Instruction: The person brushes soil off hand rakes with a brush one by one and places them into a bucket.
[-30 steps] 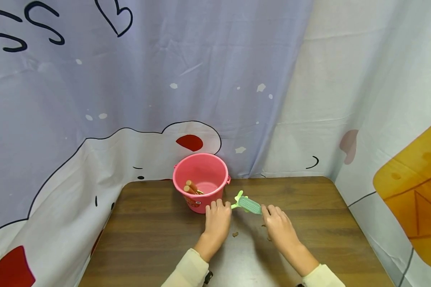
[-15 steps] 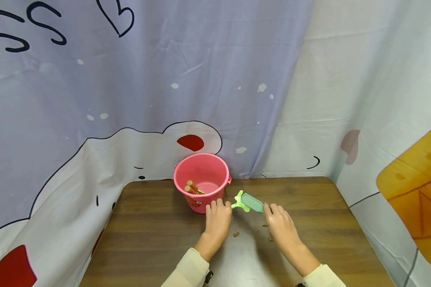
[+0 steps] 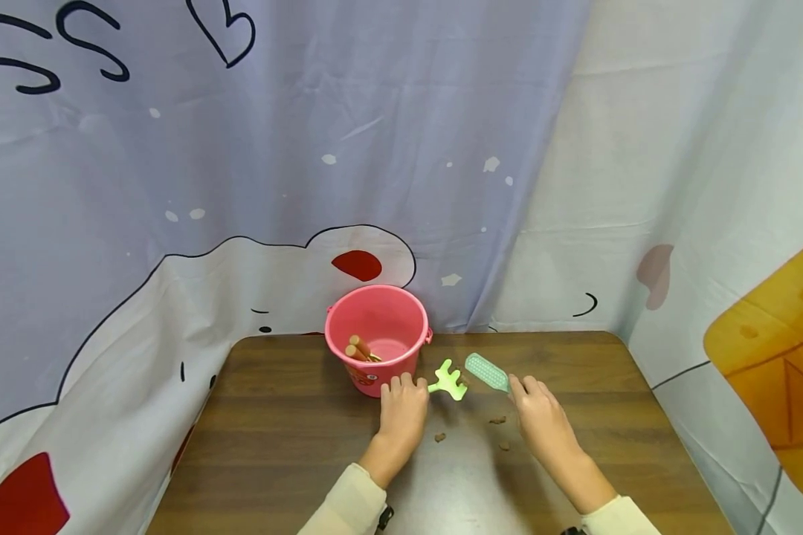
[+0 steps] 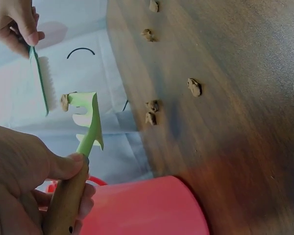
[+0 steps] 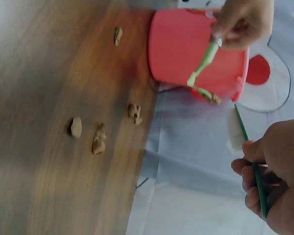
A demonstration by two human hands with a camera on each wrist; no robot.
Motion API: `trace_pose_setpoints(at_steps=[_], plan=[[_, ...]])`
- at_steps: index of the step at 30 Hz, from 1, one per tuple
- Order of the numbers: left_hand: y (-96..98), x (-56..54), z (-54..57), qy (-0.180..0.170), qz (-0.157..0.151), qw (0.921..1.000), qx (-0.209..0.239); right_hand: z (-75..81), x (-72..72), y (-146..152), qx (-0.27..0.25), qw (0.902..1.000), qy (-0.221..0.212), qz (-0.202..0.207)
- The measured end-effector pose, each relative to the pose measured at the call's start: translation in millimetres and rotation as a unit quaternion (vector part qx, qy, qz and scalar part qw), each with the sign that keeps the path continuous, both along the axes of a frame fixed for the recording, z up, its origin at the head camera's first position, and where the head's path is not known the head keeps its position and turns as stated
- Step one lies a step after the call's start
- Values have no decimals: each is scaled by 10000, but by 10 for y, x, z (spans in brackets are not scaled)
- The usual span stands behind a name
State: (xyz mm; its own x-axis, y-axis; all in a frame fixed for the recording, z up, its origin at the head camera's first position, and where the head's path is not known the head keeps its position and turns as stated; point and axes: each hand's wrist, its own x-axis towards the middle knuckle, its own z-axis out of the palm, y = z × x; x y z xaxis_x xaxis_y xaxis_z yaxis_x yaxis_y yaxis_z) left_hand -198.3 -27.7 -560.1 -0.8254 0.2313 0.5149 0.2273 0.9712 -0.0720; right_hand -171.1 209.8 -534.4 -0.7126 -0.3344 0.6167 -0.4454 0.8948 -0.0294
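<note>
My left hand [image 3: 403, 412] grips the wooden handle [image 4: 64, 203] of a small light-green toy rake [image 3: 447, 380]. Its prongs point to the right, above the table, and a brown clump [image 4: 65, 102] clings to one prong. With curled fingers, my right hand [image 3: 542, 416] holds a flat mint-green brush [image 3: 487, 371] whose pale bristles [image 5: 234, 128] show in the right wrist view. The brush head is apart from the rake, to its right. In the left wrist view, part of the rake's handle is hidden by the left hand's fingers.
A pink bucket [image 3: 401, 361] stands behind the left hand, with wooden handles [image 3: 357, 348] sticking up inside. Several brown crumbs [image 3: 439, 437] lie on the wooden table [image 3: 288, 446]. A printed curtain [image 3: 375, 134] hangs behind the table's back edge.
My right hand has moved right and drawn the brush away from the rake, which it overlapped earlier. The rake has turned slightly, and the left hand stays nearly in place.
</note>
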Motion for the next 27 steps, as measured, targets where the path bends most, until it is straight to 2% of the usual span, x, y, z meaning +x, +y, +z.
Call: trace_pose_setpoints(at_steps=[5, 8, 15, 21, 27], plan=[[14, 0, 32, 2, 22, 10000, -2, -51, 50, -138, 159, 9987, 45, 479], [35, -3, 46, 45, 10, 10000, -17, -96, 72, -221, 332, 9977, 139, 575], [70, 14, 69, 113, 29, 9999, -44, -142, 70, -305, 639, 9976, 222, 114], [77, 28, 67, 135, 66, 9998, -94, -91, 49, -296, 822, 9957, 412, -84], [69, 36, 40, 111, 63, 9999, -96, -25, 55, -241, 772, 9968, 85, -211]])
